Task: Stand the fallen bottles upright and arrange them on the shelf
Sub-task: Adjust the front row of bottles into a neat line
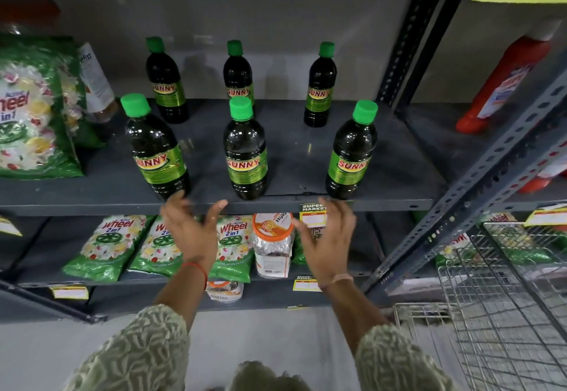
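Observation:
Several dark bottles with green caps and green SUNNY labels stand upright on the grey metal shelf (294, 151), in two rows. The front row holds a left bottle (156, 148), a middle bottle (245, 148) and a right bottle (351, 151). Behind them stand a back left bottle (165, 80), a back middle bottle (237, 74) and a back right bottle (320, 83). My left hand (191, 231) and my right hand (326, 237) hover just below the shelf's front edge, palms facing each other, fingers spread, holding nothing and touching no bottle.
A green Wheel detergent bag (33, 108) and a clear jar (98, 83) stand at the shelf's left. The lower shelf holds more Wheel packs (107, 246) and a jar with an orange lid (271, 243). Red bottles (503, 83) stand on the right unit. A wire basket (506, 304) sits lower right.

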### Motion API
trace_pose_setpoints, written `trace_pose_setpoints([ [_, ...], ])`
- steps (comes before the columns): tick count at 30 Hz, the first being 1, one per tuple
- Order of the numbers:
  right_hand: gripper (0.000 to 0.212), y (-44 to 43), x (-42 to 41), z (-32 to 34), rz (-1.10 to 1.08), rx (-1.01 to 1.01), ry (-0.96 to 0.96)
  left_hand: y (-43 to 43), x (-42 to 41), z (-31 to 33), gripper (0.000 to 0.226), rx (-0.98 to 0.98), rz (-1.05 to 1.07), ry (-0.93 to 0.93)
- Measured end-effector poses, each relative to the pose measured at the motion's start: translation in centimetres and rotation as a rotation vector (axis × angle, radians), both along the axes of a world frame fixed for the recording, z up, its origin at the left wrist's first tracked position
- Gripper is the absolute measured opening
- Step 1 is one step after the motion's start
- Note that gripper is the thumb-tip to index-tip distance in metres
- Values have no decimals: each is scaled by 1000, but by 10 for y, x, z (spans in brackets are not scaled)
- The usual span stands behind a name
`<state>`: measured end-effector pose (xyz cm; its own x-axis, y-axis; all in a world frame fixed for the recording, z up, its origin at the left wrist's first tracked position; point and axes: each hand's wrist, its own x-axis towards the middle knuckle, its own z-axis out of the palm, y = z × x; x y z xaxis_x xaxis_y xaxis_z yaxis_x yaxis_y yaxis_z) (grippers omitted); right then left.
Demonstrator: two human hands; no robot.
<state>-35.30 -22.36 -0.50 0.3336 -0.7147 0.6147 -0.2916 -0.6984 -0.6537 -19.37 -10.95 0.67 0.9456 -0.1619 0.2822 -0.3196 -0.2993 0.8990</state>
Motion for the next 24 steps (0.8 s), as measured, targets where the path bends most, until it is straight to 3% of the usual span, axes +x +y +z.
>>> trace_pose_setpoints([
  [3,79,7,47,20,289,280,140,20,22,-4,94,13,193,-13],
  [6,104,-13,85,34,355,548,222,30,47,1,108,114,170,65],
  [9,98,-21,105,35,355,579,310,31,62,2,102,156,24,31],
  [15,78,-2,116,32,285,574,274,41,87,-1,52,171,-40,-22],
  [24,71,11,128,30,242,571,257,70,122,4,55,145,-12,75],
])
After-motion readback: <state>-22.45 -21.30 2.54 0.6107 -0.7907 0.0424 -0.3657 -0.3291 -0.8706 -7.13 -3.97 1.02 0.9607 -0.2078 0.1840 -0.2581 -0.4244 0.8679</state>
